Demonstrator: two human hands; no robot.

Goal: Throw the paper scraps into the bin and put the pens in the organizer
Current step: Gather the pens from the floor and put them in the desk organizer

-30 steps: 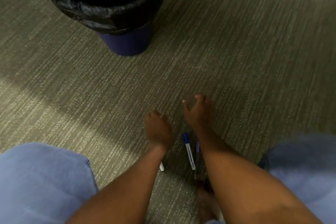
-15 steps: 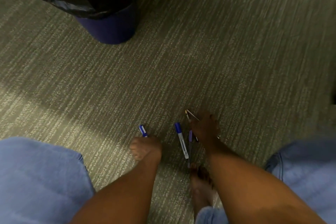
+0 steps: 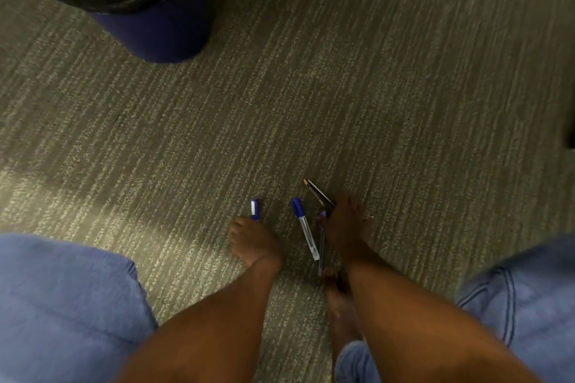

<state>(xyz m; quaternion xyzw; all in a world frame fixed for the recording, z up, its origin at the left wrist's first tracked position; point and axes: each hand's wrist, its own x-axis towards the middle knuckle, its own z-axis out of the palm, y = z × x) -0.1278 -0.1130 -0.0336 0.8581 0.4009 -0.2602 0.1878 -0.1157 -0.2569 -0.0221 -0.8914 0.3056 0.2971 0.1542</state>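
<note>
Left hand (image 3: 255, 242) clenched round a blue-capped pen (image 3: 254, 209); right hand (image 3: 343, 224) pinches a dark slim pen (image 3: 319, 193). The clear-barrelled blue-capped plastic pen (image 3: 305, 228) on the carpet looks light, stiff, slick: grip mid-barrel.

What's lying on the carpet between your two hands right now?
In the head view, a clear pen with a blue cap lies on the carpet between the left hand and right hand, with a thinner purple pen beside it.

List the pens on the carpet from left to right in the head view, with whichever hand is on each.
Blue-capped pen sticking out of the closed left hand → blue-capped clear pen lying free on the carpet → dark pen with a yellowish tip under the right hand.
</note>
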